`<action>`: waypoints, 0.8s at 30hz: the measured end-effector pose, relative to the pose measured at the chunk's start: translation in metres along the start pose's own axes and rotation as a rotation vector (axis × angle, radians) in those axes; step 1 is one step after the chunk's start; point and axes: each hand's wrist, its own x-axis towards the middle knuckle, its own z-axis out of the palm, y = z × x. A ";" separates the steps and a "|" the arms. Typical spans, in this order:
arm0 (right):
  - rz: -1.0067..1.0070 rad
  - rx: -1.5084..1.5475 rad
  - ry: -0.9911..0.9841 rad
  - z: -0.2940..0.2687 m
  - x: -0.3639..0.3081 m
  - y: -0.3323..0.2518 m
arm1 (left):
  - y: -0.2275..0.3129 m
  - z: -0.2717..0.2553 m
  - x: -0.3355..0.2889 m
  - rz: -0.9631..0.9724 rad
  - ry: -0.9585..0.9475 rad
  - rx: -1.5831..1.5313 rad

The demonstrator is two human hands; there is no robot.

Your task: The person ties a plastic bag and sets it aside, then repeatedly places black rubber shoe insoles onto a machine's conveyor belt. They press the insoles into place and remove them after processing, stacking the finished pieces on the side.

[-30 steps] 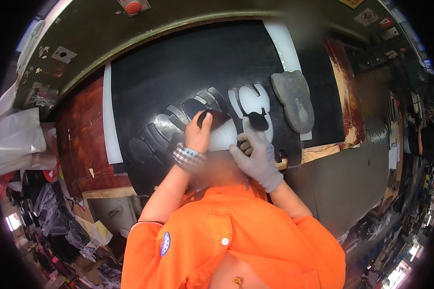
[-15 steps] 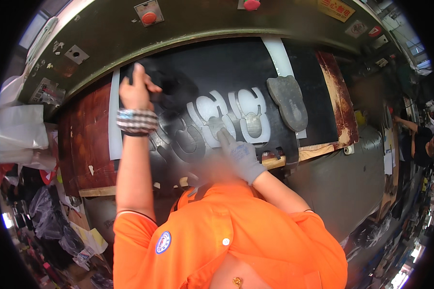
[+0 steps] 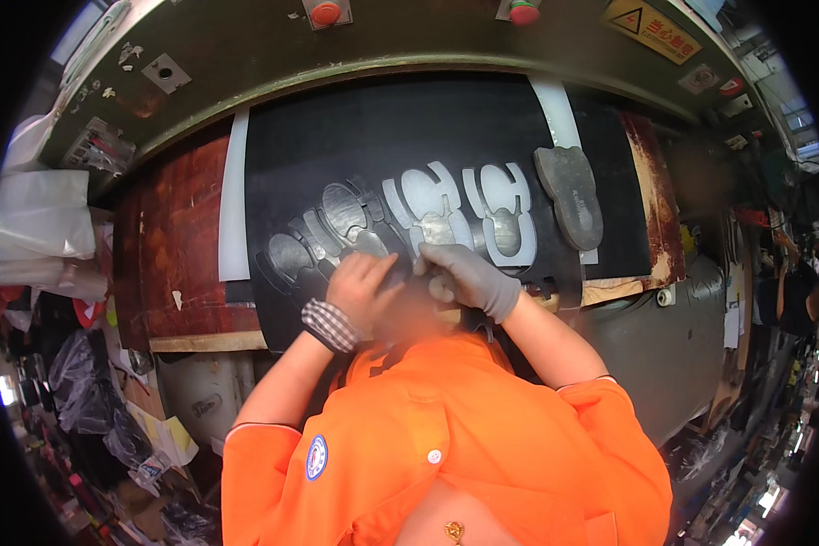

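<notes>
Left hand (image 3: 359,291) and gloved right hand (image 3: 475,278) curl close together by the black sheet (image 3: 382,123); I can't tell their grip.

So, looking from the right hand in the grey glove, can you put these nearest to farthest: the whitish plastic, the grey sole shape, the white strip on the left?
From the right hand in the head view:
1. Grey sole shape: up and to its right.
2. White strip: well over to the left.
3. Whitish plastic: far left.

Hands (image 3: 362,293) (image 3: 473,280) close together, right gloved, black sheet (image 3: 382,118), sole-shaped cut-outs (image 3: 503,188)
</notes>
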 end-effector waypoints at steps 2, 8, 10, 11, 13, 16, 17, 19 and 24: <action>-0.069 0.206 -0.024 0.000 0.005 0.003 | 0.000 0.009 -0.013 -0.061 -0.011 -0.027; -0.598 -0.876 0.472 0.033 0.001 0.016 | -0.014 0.014 -0.004 -0.662 0.181 -0.443; -0.748 -1.288 0.425 0.046 0.003 0.018 | -0.026 0.013 0.007 -0.816 0.219 -0.577; -0.621 -1.476 0.318 0.053 0.006 0.020 | -0.029 0.011 0.012 -0.859 0.275 -0.774; -0.413 -1.740 0.156 0.064 0.013 0.026 | -0.041 -0.006 0.030 -0.982 0.458 -0.931; -0.294 -1.894 0.194 0.068 0.021 0.030 | -0.070 -0.074 0.065 -0.901 0.866 -0.933; -0.259 -1.890 0.159 0.069 0.023 0.030 | -0.076 -0.101 0.077 -0.750 0.968 -0.904; -0.310 -1.884 0.193 0.069 0.022 0.028 | -0.082 -0.156 0.091 -0.628 0.995 -0.909; -0.539 -1.500 0.203 0.077 0.009 0.013 | -0.079 -0.220 0.072 -0.327 0.733 -0.577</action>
